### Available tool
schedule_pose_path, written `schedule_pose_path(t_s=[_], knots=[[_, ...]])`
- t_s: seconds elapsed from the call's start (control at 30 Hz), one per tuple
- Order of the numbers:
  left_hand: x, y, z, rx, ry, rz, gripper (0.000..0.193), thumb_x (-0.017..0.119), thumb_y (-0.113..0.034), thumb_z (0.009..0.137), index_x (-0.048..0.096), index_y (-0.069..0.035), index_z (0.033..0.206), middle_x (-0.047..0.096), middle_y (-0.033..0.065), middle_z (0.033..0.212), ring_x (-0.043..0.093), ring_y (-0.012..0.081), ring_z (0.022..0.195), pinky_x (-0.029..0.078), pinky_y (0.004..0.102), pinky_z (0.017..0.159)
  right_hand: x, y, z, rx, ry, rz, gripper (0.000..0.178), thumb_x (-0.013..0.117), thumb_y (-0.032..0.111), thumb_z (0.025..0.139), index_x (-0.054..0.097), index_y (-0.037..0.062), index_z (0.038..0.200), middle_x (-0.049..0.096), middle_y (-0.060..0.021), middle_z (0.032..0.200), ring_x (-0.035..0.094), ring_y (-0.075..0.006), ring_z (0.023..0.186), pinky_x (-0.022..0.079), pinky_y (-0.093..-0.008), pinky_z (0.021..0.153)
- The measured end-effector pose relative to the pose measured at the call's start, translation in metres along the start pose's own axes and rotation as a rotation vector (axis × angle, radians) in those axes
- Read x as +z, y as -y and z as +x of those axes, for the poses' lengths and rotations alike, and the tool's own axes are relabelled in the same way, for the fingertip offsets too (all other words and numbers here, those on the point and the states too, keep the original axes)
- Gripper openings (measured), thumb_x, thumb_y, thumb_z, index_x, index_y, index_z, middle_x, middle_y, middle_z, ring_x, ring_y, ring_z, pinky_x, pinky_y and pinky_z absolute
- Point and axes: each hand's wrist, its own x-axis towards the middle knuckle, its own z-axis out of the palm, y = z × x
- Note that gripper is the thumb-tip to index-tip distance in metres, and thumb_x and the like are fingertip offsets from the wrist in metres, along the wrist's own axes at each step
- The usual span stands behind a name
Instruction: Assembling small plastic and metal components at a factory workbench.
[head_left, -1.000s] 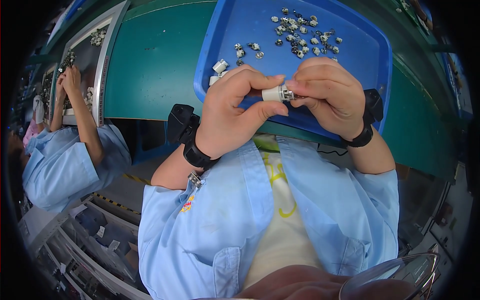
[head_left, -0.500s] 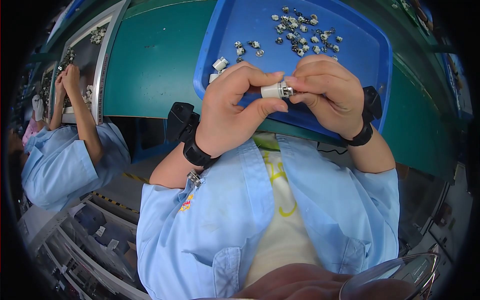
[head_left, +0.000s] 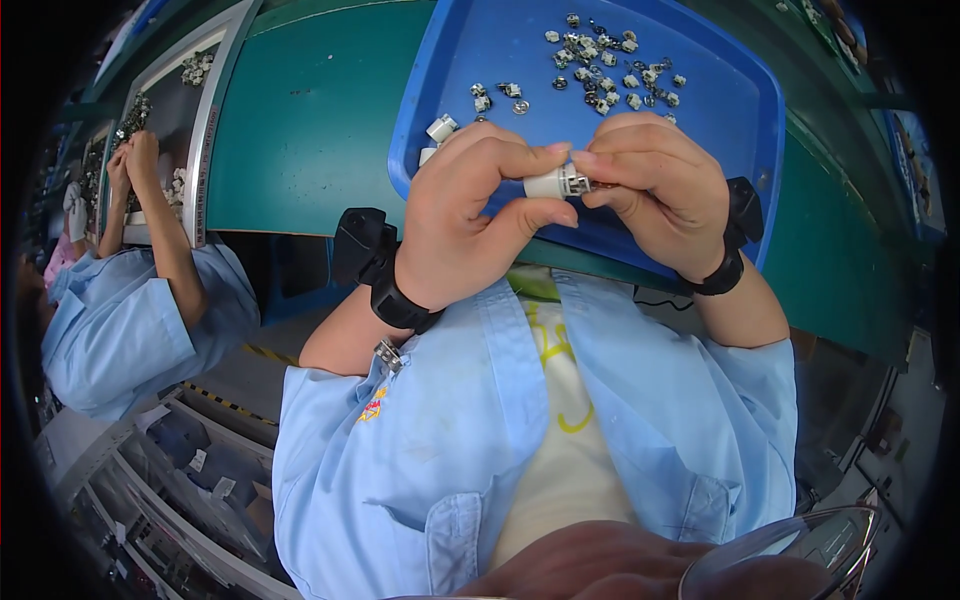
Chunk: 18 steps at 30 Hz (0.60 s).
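Observation:
Between thumb and fingers, my left hand [head_left: 455,215] grips a white cylindrical housing [head_left: 544,184] that resembles a lamp socket. Its open end points right. At that end sits a small metal-and-white insert [head_left: 577,181], partly inside the housing. My right hand [head_left: 660,185] is closed in a pinch on the insert's outer side, and its fingertips hide part of it. Both hands are held over the near edge of a blue tray [head_left: 772,140]. Beside my left hand, another white housing [head_left: 441,128] lies in the tray.
Several small white-and-metal inserts [head_left: 605,60] are scattered across the tray's far part, with a smaller group [head_left: 482,103] nearer left. The tray stands on a green table [head_left: 310,120]. At left, a co-worker's hands [head_left: 140,158] work over a metal-framed tray [head_left: 208,130] of similar parts.
My hands stay almost in place with the same grip. The insert has turned slightly at the housing's mouth.

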Motion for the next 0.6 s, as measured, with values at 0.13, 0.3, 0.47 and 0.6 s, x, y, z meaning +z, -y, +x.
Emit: schedule_pose_path(t_s=[0.13,0.3,0.47,0.6], knots=[[0.002,0.0006,-0.0008,-0.025,-0.02,-0.037,0.035,0.076,-0.013,0.064,0.061,-0.003,0.094,0.06,0.0076,0.078,0.055,0.0198,0.069,0.044,0.0271,0.061,-0.0016,0.0013,0.0008,0.0,-0.004,-0.01,0.024,0.071,0.007,0.069,0.063,0.0017,0.091,0.06,-0.0077,0.081,0.057,-0.0232,0.076,0.046,-0.0304,0.067],[0.0015,0.0004,-0.0004,-0.027,-0.003,-0.038,0.035,0.076,-0.014,0.064,0.061,-0.003,0.093,0.06,0.0076,0.077,0.055,0.02,0.068,0.043,0.0274,0.061,-0.0021,0.001,-0.0009,-0.018,0.02,-0.032,0.024,0.071,0.006,0.068,0.063,0.0015,0.091,0.06,-0.0076,0.08,0.057,-0.0232,0.076,0.046,-0.0303,0.067],[0.0015,0.0024,0.0009,0.016,-0.006,-0.017,0.034,0.076,-0.013,0.064,0.061,-0.003,0.092,0.059,0.0076,0.075,0.054,0.0208,0.067,0.042,0.0281,0.06,0.0017,-0.0004,-0.0027,0.006,0.008,0.003,0.024,0.071,0.005,0.068,0.063,0.0014,0.09,0.06,-0.0081,0.08,0.057,-0.0234,0.075,0.046,-0.0302,0.067],[0.0025,0.0045,0.0,-0.023,-0.016,-0.001,0.033,0.075,-0.013,0.065,0.061,-0.002,0.093,0.059,0.007,0.076,0.055,0.0191,0.068,0.044,0.0264,0.061,0.003,-0.0051,-0.0025,0.023,0.014,0.048,0.024,0.07,0.004,0.069,0.063,0.0008,0.092,0.06,-0.0093,0.081,0.057,-0.0233,0.076,0.046,-0.0312,0.069]])
